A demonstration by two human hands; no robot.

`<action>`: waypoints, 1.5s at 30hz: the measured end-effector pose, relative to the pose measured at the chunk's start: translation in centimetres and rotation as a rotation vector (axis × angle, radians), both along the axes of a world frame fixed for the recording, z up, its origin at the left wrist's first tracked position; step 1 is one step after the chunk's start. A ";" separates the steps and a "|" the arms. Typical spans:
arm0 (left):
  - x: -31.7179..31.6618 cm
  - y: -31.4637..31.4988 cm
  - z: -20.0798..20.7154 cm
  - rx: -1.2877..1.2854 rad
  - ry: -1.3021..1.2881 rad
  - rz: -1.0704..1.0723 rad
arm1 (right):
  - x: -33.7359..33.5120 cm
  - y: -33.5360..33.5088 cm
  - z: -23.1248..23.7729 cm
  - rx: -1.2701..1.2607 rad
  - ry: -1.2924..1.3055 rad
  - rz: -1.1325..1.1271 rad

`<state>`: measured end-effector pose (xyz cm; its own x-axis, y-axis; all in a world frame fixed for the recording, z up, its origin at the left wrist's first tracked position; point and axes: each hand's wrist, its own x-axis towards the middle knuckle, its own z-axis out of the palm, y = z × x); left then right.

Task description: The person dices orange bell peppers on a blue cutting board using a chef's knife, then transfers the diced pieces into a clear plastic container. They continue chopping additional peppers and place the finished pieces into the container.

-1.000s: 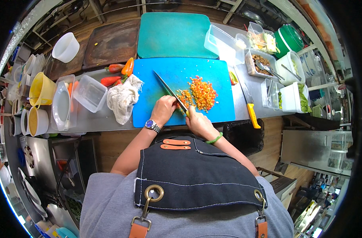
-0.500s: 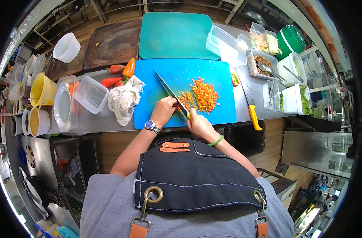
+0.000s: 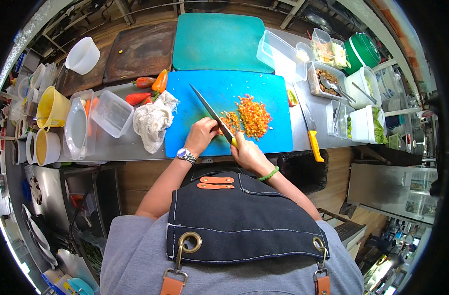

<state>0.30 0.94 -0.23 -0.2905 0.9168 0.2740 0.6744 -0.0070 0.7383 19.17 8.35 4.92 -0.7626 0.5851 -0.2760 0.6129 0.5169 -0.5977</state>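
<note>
My right hand [image 3: 250, 156] grips the yellow handle of a kitchen knife [image 3: 207, 105], whose blade slants up and left over the blue cutting board [image 3: 185, 103]. Close against the blade's left side, my left hand [image 3: 201, 136] has its fingers curled down on the board. Orange bits show by its fingertips; what lies under them is hidden. Finely chopped red and orange pepper [image 3: 254, 118] forms a heap right of the blade. A crumpled white cloth [image 3: 153, 120] rests at the board's left edge, below several whole peppers [image 3: 159, 81].
A second yellow-handled knife [image 3: 313, 142] lies right of the board, beside a cut pepper piece [image 3: 292, 98]. Behind is a green cutting board [image 3: 219, 42]. Food tubs [image 3: 367, 125] stand at the right, with a clear container [image 3: 113, 114] and yellow bucket [image 3: 52, 109] at the left.
The knife and both hands have shifted only slightly, the blade tip moving a little up and left. The chopped heap looks the same.
</note>
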 end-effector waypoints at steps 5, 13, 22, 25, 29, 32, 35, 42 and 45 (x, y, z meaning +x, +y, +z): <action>-0.1 0.2 0.0 -0.008 -0.041 -0.041 | -0.2 -0.4 -2.3 0.031 0.008 -0.002; -0.2 -0.1 0.5 -0.016 -0.094 -0.035 | -3.3 2.5 -0.8 0.086 0.081 0.005; -0.1 -0.3 -0.2 -0.022 -0.028 -0.009 | 0.1 -0.2 -1.1 -0.002 0.021 0.015; -0.2 -0.3 -0.1 -0.024 -0.033 -0.025 | -1.0 -0.3 -2.3 0.049 0.038 0.017; -0.3 -0.4 0.2 -0.006 -0.035 -0.038 | -3.5 2.2 -2.4 0.084 0.132 0.066; -0.3 -0.4 0.5 -0.039 -0.017 -0.041 | -3.5 3.0 -2.3 0.001 0.118 -0.028; -0.4 -0.7 -0.4 -0.015 -0.002 -0.011 | -1.7 1.2 -0.2 0.001 0.039 0.016; -0.3 -0.7 -0.2 -0.024 0.005 -0.014 | 0.2 -0.8 -0.2 -0.037 0.029 0.015; -0.4 -0.8 -0.2 -0.013 0.011 -0.019 | -0.1 -1.1 -1.4 -0.022 0.059 0.003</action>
